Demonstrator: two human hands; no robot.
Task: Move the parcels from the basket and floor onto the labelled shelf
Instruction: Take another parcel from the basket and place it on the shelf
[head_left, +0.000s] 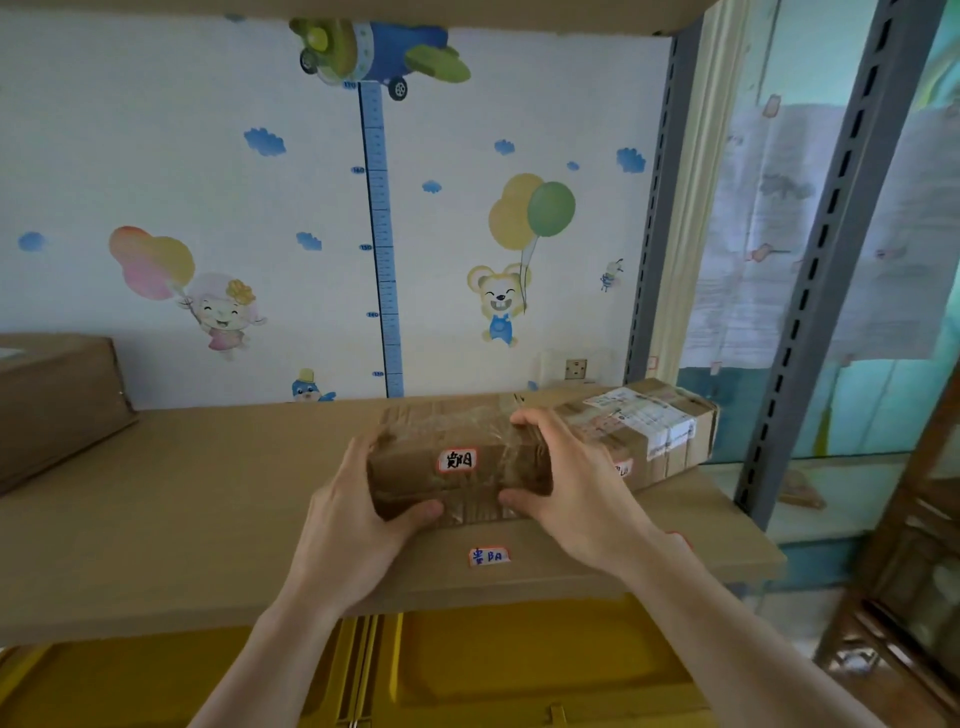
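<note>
A brown taped cardboard parcel (457, 457) with a small red-edged handwritten label rests on the tan shelf board (208, 499). My left hand (358, 514) grips its left end and my right hand (576, 483) grips its right end. A label with blue writing (488, 556) is stuck on the shelf just in front of the parcel. Right behind it lies a second parcel (644, 426) with white shipping labels, touching the held one.
A larger brown box (57, 400) stands at the shelf's far left. A grey slotted upright (815, 270) bounds the shelf on the right. Below the shelf sits a yellow bin (467, 675). Cartoon wallpaper and a wall socket (574, 369) are behind.
</note>
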